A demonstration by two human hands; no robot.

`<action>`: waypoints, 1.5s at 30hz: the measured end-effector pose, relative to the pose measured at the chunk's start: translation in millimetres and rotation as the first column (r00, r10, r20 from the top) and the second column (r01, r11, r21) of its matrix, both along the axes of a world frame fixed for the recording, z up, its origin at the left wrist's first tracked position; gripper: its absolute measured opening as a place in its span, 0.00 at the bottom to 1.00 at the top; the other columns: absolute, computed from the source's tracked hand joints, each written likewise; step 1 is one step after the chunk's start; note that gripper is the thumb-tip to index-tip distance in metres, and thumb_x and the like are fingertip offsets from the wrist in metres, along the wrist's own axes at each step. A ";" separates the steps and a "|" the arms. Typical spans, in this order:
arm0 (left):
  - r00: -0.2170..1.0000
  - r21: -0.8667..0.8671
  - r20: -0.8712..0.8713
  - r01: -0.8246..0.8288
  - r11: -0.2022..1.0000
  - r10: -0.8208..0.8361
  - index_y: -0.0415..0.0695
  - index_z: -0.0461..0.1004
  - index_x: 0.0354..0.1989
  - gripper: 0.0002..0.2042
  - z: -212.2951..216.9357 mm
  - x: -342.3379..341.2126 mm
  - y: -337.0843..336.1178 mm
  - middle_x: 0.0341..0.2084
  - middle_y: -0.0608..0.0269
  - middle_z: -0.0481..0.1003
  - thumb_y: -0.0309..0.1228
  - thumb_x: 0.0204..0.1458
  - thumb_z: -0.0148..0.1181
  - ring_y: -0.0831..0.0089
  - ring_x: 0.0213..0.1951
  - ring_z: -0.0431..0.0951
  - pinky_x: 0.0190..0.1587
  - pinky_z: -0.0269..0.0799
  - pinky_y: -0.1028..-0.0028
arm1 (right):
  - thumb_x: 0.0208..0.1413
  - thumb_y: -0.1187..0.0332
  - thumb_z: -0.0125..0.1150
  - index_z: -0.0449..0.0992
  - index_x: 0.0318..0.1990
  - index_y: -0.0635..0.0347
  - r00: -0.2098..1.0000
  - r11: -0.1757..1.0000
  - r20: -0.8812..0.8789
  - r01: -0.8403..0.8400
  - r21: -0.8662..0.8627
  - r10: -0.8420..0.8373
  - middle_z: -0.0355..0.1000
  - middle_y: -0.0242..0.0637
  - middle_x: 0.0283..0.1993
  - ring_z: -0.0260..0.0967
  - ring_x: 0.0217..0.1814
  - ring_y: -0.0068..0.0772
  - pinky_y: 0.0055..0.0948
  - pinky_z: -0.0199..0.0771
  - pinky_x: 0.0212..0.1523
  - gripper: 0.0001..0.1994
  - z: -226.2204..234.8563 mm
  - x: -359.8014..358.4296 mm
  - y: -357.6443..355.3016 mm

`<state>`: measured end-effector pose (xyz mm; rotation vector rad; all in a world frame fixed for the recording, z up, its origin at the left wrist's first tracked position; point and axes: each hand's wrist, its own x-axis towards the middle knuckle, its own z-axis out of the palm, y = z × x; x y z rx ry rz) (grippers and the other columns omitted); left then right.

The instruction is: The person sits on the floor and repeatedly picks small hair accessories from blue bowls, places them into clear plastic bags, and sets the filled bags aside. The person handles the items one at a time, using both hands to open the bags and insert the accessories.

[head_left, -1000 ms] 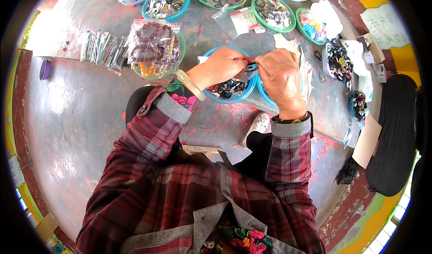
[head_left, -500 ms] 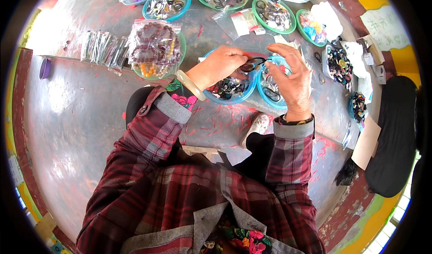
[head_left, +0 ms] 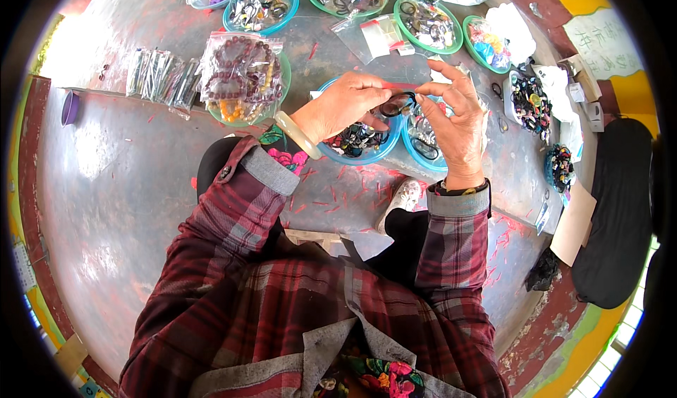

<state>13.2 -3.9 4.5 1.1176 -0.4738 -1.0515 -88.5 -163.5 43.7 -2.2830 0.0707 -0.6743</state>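
Observation:
My left hand (head_left: 342,105) pinches a black elastic hair tie (head_left: 399,105), with its lower fingers stretched out beneath. The thumb and forefinger of my right hand (head_left: 455,126) close on the tie's other side, and its remaining fingers are raised. A thin red strip (head_left: 402,86) spans the gap between the fingertips; whether it edges a clear bag I cannot tell. Directly below stand two blue baskets, the left basket (head_left: 368,161) and the right basket (head_left: 431,167), holding dark hair ties and small ornaments. My hands hide part of both.
A green basket (head_left: 287,81) bears bagged dark beads. Beside it lie thin wrapped packets (head_left: 162,77). Farther off are more baskets, including a green one (head_left: 451,49), and flat plastic bags (head_left: 381,35). Red scraps litter the floor (head_left: 338,186). A black cloth-like shape (head_left: 620,215) lies at right.
The hair tie has turned and now shows as a rounder loop between my fingertips. My right fingers have spread upward, and the red strip shows more plainly. The baskets have not moved.

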 end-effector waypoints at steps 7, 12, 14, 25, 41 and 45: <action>0.995 0.062 0.094 0.028 0.998 -0.033 0.35 0.68 0.49 0.14 -2.6 2.8 0.7 0.42 0.56 0.72 0.29 0.57 0.45 0.70 0.43 0.72 0.38 0.77 0.68 | 0.39 0.77 0.65 0.79 0.29 0.57 1.000 0.937 0.008 -0.014 0.348 0.012 0.70 0.35 0.45 0.63 0.51 0.30 0.28 0.61 0.50 0.07 -9.3 1.6 -2.9; 0.985 0.108 0.153 0.064 0.992 -0.080 0.33 0.68 0.48 0.14 -5.1 1.2 -2.3 0.41 0.55 0.71 0.28 0.57 0.44 0.70 0.42 0.72 0.39 0.77 0.67 | 0.40 0.76 0.66 0.79 0.31 0.57 0.992 0.877 -0.127 0.049 0.477 0.014 0.70 0.34 0.42 0.63 0.47 0.25 0.25 0.61 0.47 0.07 -15.4 -0.1 -5.8; 0.988 0.085 0.142 0.044 0.995 -0.056 0.33 0.68 0.49 0.15 -7.5 0.5 -2.9 0.41 0.54 0.71 0.28 0.57 0.44 0.70 0.43 0.72 0.40 0.76 0.67 | 0.41 0.76 0.65 0.79 0.34 0.57 0.988 0.936 -0.151 0.029 0.352 0.027 0.71 0.33 0.40 0.64 0.45 0.24 0.25 0.61 0.46 0.09 -18.5 2.0 -6.6; 0.983 0.084 0.157 0.085 0.993 -0.097 0.32 0.67 0.47 0.15 -3.8 1.6 -1.2 0.38 0.53 0.73 0.29 0.58 0.42 0.68 0.39 0.75 0.42 0.74 0.70 | 0.45 0.76 0.61 0.76 0.38 0.66 0.830 0.769 -0.444 0.030 0.638 0.336 0.73 0.32 0.33 0.66 0.34 0.17 0.17 0.65 0.36 0.10 -7.1 -1.5 -11.6; 0.788 -0.131 0.610 -0.003 0.991 0.083 0.43 0.65 0.44 0.13 -5.3 -5.0 -4.1 0.56 0.56 0.55 0.21 0.49 0.54 0.79 0.37 0.72 0.42 0.69 0.78 | 0.47 0.69 0.63 0.76 0.27 0.62 0.942 0.436 -0.244 0.124 0.891 0.232 0.68 0.28 0.22 0.62 0.24 0.17 0.15 0.61 0.28 0.06 -22.8 2.5 -15.9; 0.635 -0.132 0.761 -0.055 0.990 0.137 0.43 0.67 0.39 0.10 -10.7 -5.5 -6.8 0.55 0.57 0.57 0.20 0.48 0.55 0.80 0.34 0.70 0.40 0.69 0.79 | 0.47 0.69 0.63 0.75 0.26 0.63 0.941 0.439 -0.244 0.120 0.890 0.236 0.68 0.27 0.22 0.62 0.24 0.17 0.15 0.61 0.28 0.06 -21.0 2.0 -15.8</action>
